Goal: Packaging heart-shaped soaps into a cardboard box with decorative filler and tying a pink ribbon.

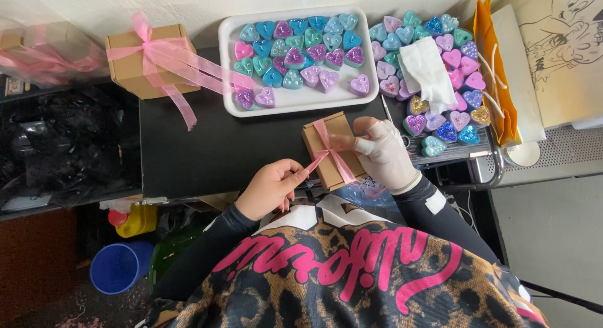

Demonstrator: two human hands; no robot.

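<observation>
Okay, head view: the small box (317, 136) is brown cardboard, closed, and sits on the near edge of the black bench (201, 139), just in front of the person and between both hands. The pink ribbon (342, 171) already goes round it lengthwise and crosswise, and the bands cross on the top face. No knot or bow shows there, so the wrap looks done and the tying is left, as far as I can judge.

The left hand (270, 188) is bare and closed in a pinch on the loose ribbon end, drawn taut out to the left of the box. The right hand (384, 153) wears a light glove. It is curled against the right side of the box, with one finger laid flat across the top near the ribbon crossing. How firm the grip is I cannot tell.

The box's long axis runs away from the person, with the far end leaning left and the near end leaning right. The top face points up at the camera.

A finished box (135, 67) with a pink bow sits at the far left of the bench, well apart. A white tray (295, 105) of glittery hearts (295, 54) stands just beyond the small box. More loose hearts (452, 58) lie to the right under a white cloth (427, 67), beside an orange bag (496, 70). A blue cup (119, 265) is on the floor to the left
</observation>
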